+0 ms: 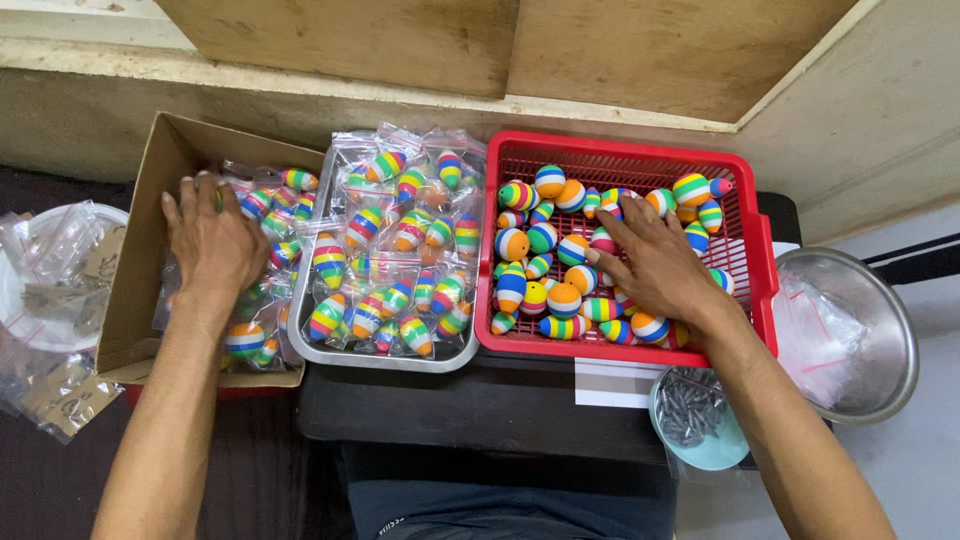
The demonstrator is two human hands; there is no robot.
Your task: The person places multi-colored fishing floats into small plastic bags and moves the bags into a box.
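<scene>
Head view: your left hand (pixel 212 245) lies flat, fingers spread, on bagged striped floats (pixel 262 205) inside cardboard box (pixel 140 250), grasping nothing visible. Your right hand (pixel 655 265) rests palm down on loose striped floats (pixel 545 240) in red basket (pixel 620 150), fingers extended; grip underneath hidden. Between hands: metal tray (pixel 385 358) of bagged floats. Beside right forearm: steel bowl (pixel 890 330), blue dish (pixel 715 450).

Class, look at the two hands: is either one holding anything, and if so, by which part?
It cannot be told. The left hand lies palm-down on the bagged floats in the box; the right hand rests on loose floats in the red basket, fingers hiding any grip.
</scene>
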